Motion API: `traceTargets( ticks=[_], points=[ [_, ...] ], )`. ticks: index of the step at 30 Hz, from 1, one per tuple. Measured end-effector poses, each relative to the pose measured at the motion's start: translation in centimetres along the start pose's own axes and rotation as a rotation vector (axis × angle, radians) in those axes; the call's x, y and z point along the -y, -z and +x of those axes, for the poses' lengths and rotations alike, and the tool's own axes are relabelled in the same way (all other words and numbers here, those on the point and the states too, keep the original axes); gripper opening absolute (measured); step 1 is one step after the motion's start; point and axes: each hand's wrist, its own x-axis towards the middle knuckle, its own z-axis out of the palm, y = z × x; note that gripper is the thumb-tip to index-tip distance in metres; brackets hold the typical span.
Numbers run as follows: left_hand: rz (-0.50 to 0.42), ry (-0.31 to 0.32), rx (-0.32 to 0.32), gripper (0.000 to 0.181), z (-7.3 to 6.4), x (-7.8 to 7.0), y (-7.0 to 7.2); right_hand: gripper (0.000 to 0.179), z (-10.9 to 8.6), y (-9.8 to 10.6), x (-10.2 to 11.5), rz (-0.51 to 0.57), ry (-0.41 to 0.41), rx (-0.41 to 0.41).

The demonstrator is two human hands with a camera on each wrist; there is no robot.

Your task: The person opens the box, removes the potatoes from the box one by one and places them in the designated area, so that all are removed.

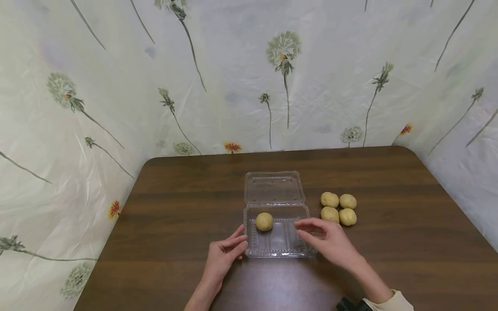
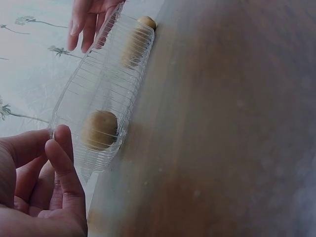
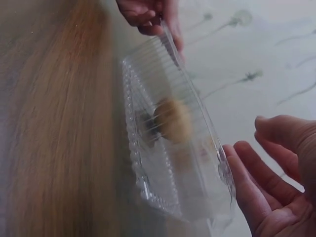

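Note:
A clear plastic clamshell container [image 1: 278, 252] lies on the table with its lid laid back. One potato [image 1: 264, 221] sits in the left part of its base, seen through the ribbed wall in the left wrist view. My left hand [image 1: 223, 257] pinches the container's left rim between thumb and fingers, plainest in the left wrist view [image 2: 47, 182]. Over the right rim is my right hand [image 1: 330, 242], fingers apart and loosely bent, with nothing between them. In the right wrist view its fingers [image 3: 252, 182] are close beside the rim; whether they touch it I cannot tell.
Several more potatoes [image 1: 330, 199] are grouped on the brown wooden table [image 1: 186, 207], right of the container and just beyond my right hand. A flower-patterned sheet [image 1: 233, 77] hangs behind the table and along its sides.

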Motion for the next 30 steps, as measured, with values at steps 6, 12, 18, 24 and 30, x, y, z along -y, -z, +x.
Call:
traceTargets(
  ticks=[6, 12, 18, 24, 30],
  points=[
    [0.002, -0.008, -0.002, 0.028, 0.0, 0.1, 0.0, 0.025, 0.7, -0.8, 0.2, -0.018, -0.002, 0.064],
    [0.003, 0.001, -0.006, 0.028, -0.1, 0.1, 0.0, 0.030, 1.4, -1.9, 0.5, -0.033, -0.010, 0.143],
    [-0.011, -0.006, -0.008, 0.028, -0.3, -0.1, -0.1, 0.032, 2.3, -2.7, 0.8, -0.072, 0.017, 0.158],
    [-0.012, -0.002, -0.006, 0.027, -0.3, -0.2, -0.2, 0.031, 2.7, -3.1, 0.6, -0.095, 0.031, 0.155],
    [-0.010, -0.012, -0.004, 0.027, -0.3, -0.2, -0.2, 0.028, 3.2, -3.5, 0.4, -0.161, 0.056, 0.133]
  ],
)
